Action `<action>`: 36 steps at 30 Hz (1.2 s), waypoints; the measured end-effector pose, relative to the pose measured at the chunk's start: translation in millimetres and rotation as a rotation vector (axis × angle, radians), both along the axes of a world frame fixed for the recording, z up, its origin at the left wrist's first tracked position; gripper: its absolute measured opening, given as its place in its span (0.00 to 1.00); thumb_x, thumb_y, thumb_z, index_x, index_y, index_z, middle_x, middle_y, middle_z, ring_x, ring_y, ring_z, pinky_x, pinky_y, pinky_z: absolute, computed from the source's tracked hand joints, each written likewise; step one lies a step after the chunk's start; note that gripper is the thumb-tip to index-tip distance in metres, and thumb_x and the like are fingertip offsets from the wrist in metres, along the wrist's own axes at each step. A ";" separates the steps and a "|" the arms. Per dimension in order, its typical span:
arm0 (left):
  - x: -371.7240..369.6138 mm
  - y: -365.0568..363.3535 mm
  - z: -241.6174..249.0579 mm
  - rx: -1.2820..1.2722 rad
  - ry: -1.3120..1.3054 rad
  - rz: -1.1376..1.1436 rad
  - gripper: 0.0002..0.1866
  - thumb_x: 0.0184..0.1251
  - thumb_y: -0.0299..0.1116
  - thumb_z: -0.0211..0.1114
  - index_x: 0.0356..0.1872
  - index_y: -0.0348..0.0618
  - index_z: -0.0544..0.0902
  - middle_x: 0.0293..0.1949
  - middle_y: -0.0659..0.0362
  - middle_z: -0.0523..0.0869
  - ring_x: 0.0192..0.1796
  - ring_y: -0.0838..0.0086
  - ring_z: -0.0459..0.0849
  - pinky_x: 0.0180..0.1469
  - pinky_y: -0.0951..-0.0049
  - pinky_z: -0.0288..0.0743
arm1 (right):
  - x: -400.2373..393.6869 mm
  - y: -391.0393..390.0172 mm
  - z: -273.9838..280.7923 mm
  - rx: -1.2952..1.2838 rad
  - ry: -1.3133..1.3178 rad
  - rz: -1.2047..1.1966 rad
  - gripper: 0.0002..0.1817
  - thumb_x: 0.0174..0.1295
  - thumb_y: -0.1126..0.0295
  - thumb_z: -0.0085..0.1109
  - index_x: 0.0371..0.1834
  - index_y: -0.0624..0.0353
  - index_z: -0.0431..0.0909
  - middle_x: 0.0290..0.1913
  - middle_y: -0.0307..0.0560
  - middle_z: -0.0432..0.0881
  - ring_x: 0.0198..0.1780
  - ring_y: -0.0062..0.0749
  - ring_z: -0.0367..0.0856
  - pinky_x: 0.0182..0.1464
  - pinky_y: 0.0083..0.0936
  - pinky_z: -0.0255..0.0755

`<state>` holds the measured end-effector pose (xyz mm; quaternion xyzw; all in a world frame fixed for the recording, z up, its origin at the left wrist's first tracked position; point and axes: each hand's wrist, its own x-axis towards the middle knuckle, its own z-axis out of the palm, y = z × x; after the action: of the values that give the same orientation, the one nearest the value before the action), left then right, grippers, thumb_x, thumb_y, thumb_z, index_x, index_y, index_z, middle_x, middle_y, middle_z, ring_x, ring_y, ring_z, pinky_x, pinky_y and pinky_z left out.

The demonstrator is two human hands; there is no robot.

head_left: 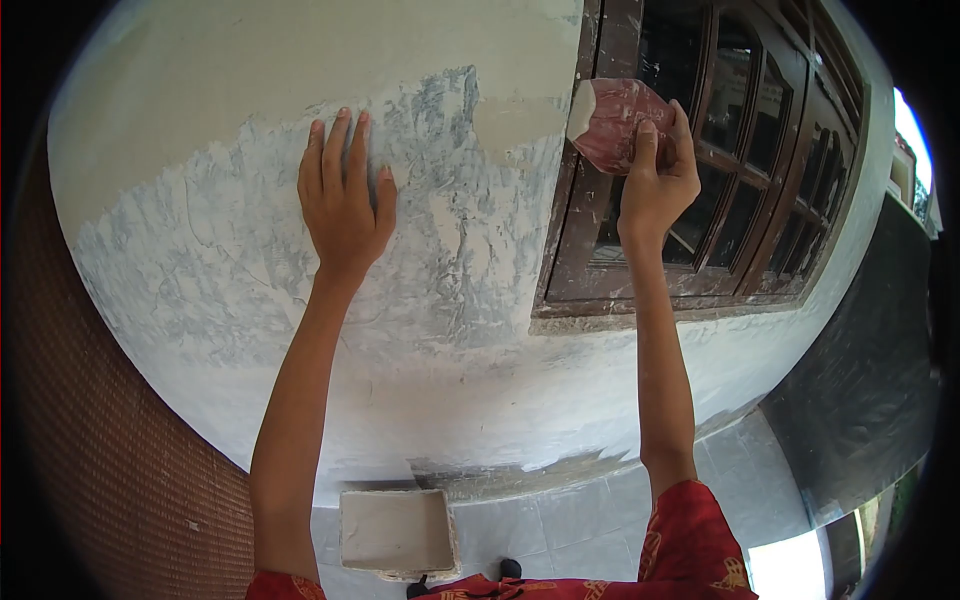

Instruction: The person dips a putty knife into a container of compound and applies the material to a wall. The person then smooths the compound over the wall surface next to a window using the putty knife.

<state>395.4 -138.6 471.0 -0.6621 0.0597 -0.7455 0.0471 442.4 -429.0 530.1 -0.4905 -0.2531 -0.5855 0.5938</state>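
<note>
My left hand (pixel 343 195) lies against the wall (pixel 250 250), fingers stretched upward near the edge between the beige paint and the rough white and grey patches. It holds nothing. My right hand (pixel 660 180) is raised in front of the window and grips a red, plaster-smeared piece (pixel 628 122), with thumb and fingers at its right side. A pale, curved edge shows at the left end of the red piece, close to the window frame's left side.
A brown wooden window (pixel 720 160) with dark panes fills the upper right. On the grey tiled floor (pixel 580 520) stands a rectangular tub (pixel 397 530) of pale material. A woven brown surface (pixel 110 420) is at the left, a dark sheet (pixel 860 370) at the right.
</note>
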 end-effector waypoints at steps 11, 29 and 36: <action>0.3 1.7 -0.8 0.016 -0.013 0.001 0.27 0.73 0.36 0.54 0.72 0.45 0.71 0.73 0.53 0.70 0.77 0.53 0.61 0.75 0.51 0.56 | 5.1 32.4 -10.5 -0.159 -0.012 0.052 0.22 0.67 0.75 0.63 0.65 0.63 0.78 0.47 0.49 0.89 0.43 0.20 0.83 0.47 0.21 0.78; -0.6 0.4 -0.6 0.012 -0.015 -0.003 0.27 0.73 0.36 0.54 0.72 0.46 0.71 0.73 0.53 0.69 0.77 0.53 0.62 0.74 0.51 0.56 | 7.3 9.0 -19.0 -0.003 0.015 0.197 0.21 0.71 0.75 0.60 0.66 0.64 0.76 0.38 0.43 0.87 0.38 0.14 0.79 0.39 0.14 0.74; 0.5 1.1 -1.1 0.017 -0.010 -0.001 0.27 0.73 0.36 0.54 0.73 0.46 0.71 0.73 0.54 0.69 0.77 0.53 0.61 0.74 0.51 0.56 | -9.9 36.9 -25.5 -0.138 0.017 0.296 0.22 0.70 0.76 0.61 0.67 0.65 0.74 0.42 0.47 0.88 0.43 0.17 0.83 0.44 0.18 0.78</action>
<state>395.8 -137.5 469.9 -0.6581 0.0661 -0.7481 0.0529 432.5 -392.1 504.6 -0.4924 -0.3571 -0.4687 0.6407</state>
